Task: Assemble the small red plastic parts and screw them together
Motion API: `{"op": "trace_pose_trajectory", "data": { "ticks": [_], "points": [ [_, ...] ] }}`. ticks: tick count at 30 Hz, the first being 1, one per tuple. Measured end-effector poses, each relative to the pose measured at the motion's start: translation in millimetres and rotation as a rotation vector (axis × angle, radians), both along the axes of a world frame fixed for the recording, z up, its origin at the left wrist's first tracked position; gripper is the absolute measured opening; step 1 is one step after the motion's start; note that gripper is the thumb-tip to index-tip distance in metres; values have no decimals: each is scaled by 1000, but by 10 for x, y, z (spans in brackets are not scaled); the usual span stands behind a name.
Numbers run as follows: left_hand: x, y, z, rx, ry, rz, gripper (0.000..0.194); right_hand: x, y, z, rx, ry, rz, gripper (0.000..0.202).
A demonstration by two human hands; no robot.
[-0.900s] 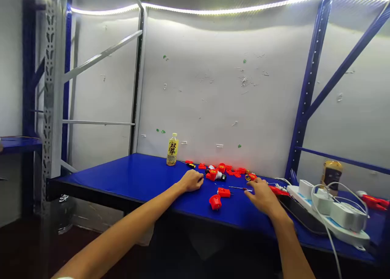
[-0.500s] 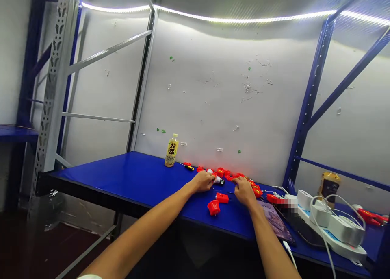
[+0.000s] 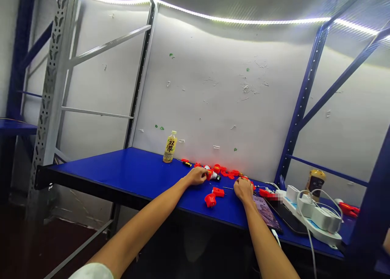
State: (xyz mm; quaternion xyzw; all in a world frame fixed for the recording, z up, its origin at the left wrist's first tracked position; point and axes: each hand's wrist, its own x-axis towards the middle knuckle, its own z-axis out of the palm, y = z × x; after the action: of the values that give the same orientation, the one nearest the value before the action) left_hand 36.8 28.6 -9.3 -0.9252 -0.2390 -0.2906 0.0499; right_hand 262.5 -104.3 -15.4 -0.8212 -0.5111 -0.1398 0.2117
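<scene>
On the blue table, my left hand [image 3: 197, 175] is closed on a red, white and black part [image 3: 215, 176], holding its red end. My right hand [image 3: 243, 188] rests to the right, its fingers curled down at the red pieces; what they hold, if anything, is hidden. A thin metal rod [image 3: 228, 187] lies just left of it. Nearer the front edge sit a red block [image 3: 218, 192] with pins and a rounded red piece [image 3: 210, 200]. Several red parts [image 3: 224, 171] line the table's back by the wall.
A yellow drink bottle [image 3: 170, 147] stands at the back left. To the right lie a tablet [image 3: 268, 214], a dark phone [image 3: 289, 218], and a white power strip [image 3: 319, 228] with chargers and cables. A brown bottle [image 3: 315, 184] stands behind it.
My right hand has drawn its fingers in from a pointing pose. My left hand has shifted slightly left on the part, whose red end now shows. The whole view has shifted a little.
</scene>
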Motion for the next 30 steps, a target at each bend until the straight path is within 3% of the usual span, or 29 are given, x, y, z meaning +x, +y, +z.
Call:
{"op": "trace_pose_trajectory", "data": {
  "ticks": [12, 30],
  "points": [
    [-81, 6, 27, 5, -80, 90, 24, 14, -45, -40, -78, -9, 11, 37],
    [165, -233, -18, 52, 34, -86, 26, 55, -6, -77, -121, 25, 80, 39]
  ]
}}
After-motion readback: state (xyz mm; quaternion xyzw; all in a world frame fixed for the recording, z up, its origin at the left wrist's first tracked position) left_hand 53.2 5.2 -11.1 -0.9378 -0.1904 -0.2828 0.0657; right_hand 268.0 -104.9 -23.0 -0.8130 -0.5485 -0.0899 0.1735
